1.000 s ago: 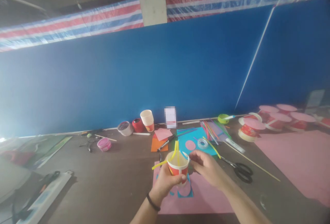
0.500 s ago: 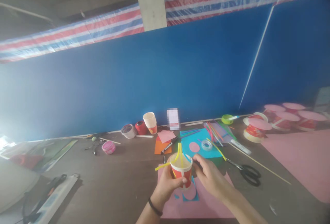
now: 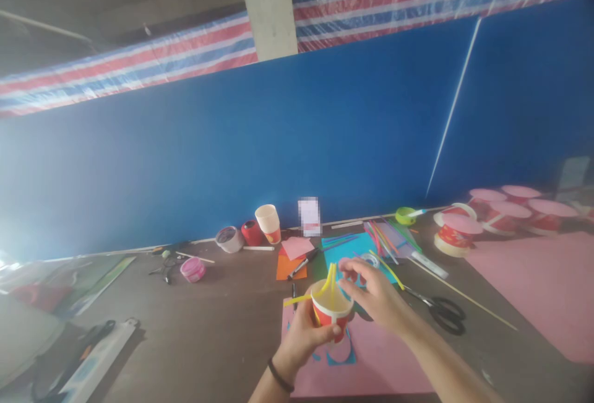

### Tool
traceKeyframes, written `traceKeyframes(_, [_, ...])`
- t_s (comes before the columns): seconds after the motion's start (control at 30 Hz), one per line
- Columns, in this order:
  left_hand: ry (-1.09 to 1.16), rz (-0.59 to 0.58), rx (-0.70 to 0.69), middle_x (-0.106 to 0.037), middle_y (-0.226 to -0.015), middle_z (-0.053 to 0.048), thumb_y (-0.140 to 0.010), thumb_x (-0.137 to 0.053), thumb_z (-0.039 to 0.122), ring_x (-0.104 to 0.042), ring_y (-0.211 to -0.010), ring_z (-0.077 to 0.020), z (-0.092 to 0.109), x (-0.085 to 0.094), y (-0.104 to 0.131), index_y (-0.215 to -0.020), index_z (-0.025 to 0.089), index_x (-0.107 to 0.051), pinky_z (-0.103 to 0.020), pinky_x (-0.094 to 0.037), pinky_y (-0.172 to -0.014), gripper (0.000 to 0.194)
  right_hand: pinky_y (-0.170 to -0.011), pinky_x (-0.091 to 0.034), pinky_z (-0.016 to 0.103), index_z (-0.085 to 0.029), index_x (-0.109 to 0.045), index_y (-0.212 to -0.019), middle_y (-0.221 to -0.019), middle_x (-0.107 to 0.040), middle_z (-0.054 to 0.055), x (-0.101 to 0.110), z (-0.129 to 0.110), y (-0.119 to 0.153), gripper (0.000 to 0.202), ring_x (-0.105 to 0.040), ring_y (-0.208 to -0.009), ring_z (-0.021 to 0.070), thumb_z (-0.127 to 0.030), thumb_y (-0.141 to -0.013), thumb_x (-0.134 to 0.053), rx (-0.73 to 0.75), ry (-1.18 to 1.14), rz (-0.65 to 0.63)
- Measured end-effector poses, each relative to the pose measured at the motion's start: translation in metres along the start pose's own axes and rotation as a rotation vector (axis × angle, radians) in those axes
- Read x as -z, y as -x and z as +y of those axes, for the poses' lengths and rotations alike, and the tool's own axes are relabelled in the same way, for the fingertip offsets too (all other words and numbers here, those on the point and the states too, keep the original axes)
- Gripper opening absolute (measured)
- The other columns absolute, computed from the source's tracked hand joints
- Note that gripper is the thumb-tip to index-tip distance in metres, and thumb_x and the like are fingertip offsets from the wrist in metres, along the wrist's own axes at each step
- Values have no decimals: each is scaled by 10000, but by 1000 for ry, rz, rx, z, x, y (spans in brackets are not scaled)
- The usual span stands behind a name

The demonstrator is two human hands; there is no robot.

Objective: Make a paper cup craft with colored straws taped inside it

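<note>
My left hand point(image 3: 309, 332) is wrapped round a red and white paper cup point(image 3: 331, 319), held tilted over a pink sheet point(image 3: 371, 369). Yellow strips point(image 3: 332, 276) stick up out of the cup, and one bends over its left rim. At the right rim is my right hand point(image 3: 371, 291), its fingers curled together. Whatever they pinch, if anything, is hidden. Under the cup, a pink paper disc point(image 3: 340, 351) lies on a small blue piece point(image 3: 349, 359). Behind my right fingers, a blue sheet point(image 3: 352, 245) bears a tape roll point(image 3: 371, 259), partly covered.
Black-handled scissors point(image 3: 445, 315) and a thin wooden stick point(image 3: 477, 301) lie on the right. Several pink-topped red cups point(image 3: 459, 233) stand further back. Another paper cup point(image 3: 268, 223), a pink tub point(image 3: 192, 269) and a power strip point(image 3: 99, 359) are on the left.
My right hand has risen and moved over the cup's right rim, now covering the blue strip seen there before. The cup has tilted and shifted slightly right and down in my left hand.
</note>
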State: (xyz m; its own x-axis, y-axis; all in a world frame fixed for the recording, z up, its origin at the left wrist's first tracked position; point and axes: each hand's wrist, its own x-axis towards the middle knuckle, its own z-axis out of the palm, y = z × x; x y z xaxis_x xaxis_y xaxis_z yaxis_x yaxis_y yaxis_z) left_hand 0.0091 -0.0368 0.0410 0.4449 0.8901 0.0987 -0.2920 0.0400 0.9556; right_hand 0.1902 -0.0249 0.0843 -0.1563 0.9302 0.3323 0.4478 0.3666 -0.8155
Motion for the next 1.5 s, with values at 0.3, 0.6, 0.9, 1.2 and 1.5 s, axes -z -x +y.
traceKeyframes(0.3, [-4, -126, 23, -631, -798, -53, -636, -757, 382, -570, -686, -161, -9, 0, 6, -1136, 145, -532, -278, -435, -676, 597, -588, -373, 218, -171, -581, -660, -632, -513, -30, 3, -20, -11, 183, -458, -636, 121, -262, -804, -516, -51, -235, -247])
traceKeyframes(0.6, [10, 49, -53, -649, -979, -113, -629, -757, 389, -600, -864, -243, 1, -2, 4, -1154, 135, -537, -349, -456, -795, 623, -739, -451, 285, -197, -590, -1048, -973, -620, 49, 8, -1, 0, 296, -564, -914, 198, -392, -842, -508, -146, -357, -113])
traceKeyframes(0.9, [93, 151, -120, -643, -1027, -97, -679, -724, 323, -602, -910, -244, -10, 4, 1, -1218, 190, -489, -344, -466, -794, 602, -501, -370, 228, -174, -581, -779, -644, -570, -17, -6, 25, 25, 231, -503, -556, 114, -392, -741, -647, -353, -513, -77])
traceKeyframes(1.2, [-88, 103, -95, -669, -911, -107, -615, -760, 376, -609, -805, -227, -1, 0, 3, -1066, 130, -577, -320, -484, -737, 546, -544, -401, 234, -183, -567, -773, -672, -596, -3, -13, 21, 23, 226, -568, -620, 145, -404, -794, -608, -372, -733, 61])
traceKeyframes(1.5, [-199, 55, -97, -649, -807, -67, -678, -700, 335, -605, -740, -201, 4, -8, 4, -1001, 138, -562, -287, -493, -661, 402, -585, -458, 267, -173, -628, -753, -654, -627, 12, -25, 5, 22, 288, -590, -635, 182, -457, -712, -664, -401, -604, 323])
